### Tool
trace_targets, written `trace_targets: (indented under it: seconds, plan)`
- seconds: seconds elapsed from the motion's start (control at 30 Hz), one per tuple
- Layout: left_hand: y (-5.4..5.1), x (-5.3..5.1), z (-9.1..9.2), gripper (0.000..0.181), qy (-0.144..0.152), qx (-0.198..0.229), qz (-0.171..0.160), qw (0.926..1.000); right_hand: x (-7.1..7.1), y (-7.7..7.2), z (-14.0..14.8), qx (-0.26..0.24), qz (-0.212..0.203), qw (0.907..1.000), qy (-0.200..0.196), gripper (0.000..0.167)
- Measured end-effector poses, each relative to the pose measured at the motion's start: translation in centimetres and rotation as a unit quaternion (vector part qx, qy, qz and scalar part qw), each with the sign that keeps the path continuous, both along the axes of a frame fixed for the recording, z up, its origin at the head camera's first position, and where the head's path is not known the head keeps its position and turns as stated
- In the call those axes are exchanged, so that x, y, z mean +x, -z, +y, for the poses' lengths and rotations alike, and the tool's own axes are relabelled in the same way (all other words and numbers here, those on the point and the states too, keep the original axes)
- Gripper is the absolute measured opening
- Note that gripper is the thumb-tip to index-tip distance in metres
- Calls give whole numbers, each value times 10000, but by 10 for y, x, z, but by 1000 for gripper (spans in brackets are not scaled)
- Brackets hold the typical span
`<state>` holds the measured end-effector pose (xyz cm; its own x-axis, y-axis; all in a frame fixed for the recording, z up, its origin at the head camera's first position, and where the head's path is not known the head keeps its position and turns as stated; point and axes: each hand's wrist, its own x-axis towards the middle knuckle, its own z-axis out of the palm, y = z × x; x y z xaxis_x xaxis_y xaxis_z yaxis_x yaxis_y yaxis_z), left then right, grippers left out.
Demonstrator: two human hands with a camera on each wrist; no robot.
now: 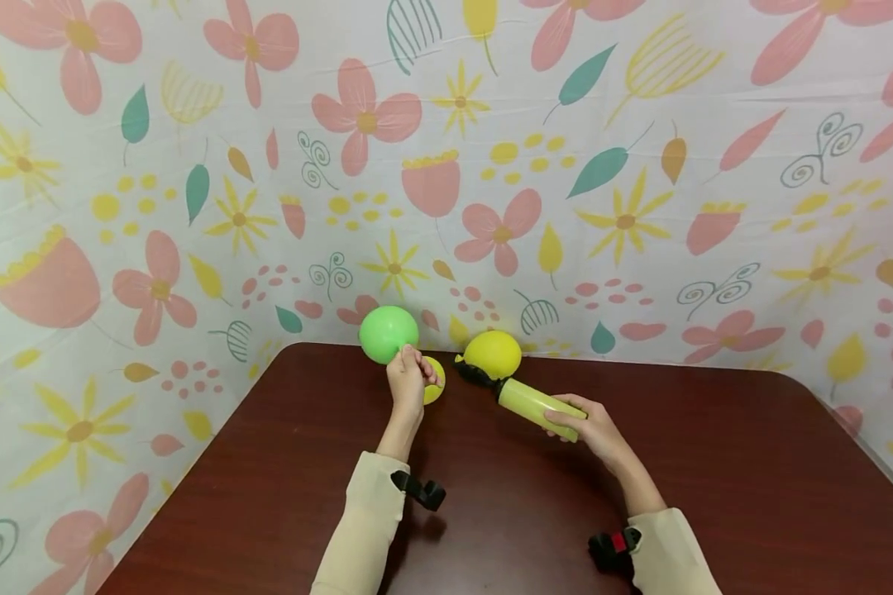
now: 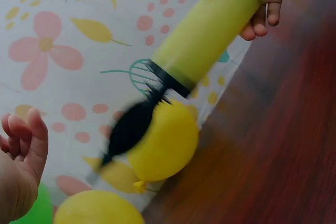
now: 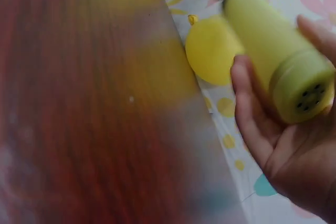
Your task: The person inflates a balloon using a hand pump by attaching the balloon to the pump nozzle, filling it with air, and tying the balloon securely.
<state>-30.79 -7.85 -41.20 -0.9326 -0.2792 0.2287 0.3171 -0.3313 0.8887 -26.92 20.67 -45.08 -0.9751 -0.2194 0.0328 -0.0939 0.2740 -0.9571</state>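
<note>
An inflated green balloon (image 1: 389,334) stands above the table's back edge, its neck pinched in the left hand (image 1: 408,378). In the left wrist view only a sliver of the green balloon (image 2: 38,209) shows behind the hand. The right hand (image 1: 591,428) grips a yellow-green hand balloon pump (image 1: 537,406), which slants with its black nozzle end (image 2: 131,128) toward the left hand. Nozzle and green balloon are apart. In the right wrist view, fingers and thumb curl round the pump barrel (image 3: 268,40), near its end cap with small holes (image 3: 310,97).
A yellow balloon (image 1: 494,354) lies at the table's back edge, behind the pump's nozzle. Another yellow balloon (image 1: 434,382) sits partly hidden behind the left hand. The dark red-brown table (image 1: 506,512) meets a flower-printed cloth (image 1: 610,273) at the back. Both wrists wear black straps.
</note>
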Motion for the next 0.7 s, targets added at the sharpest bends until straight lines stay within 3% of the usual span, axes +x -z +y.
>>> trace_targets:
  seconds: [0.27, 0.5, 0.7]
  plan:
    - [6, 2, 14, 34, 333, -253, -228, 9989, -5, 16, 3, 357, -190, 9980, 487, 53]
    - [5, 4, 30, 33, 665, -234, -369, 9968, -9, 15, 2, 1185, 88, 9921, 403, 50]
    - [3, 3, 39, 36, 1084, -309, -249, 9933, -21, 18, 1, 1307, 244, 9901, 451, 50]
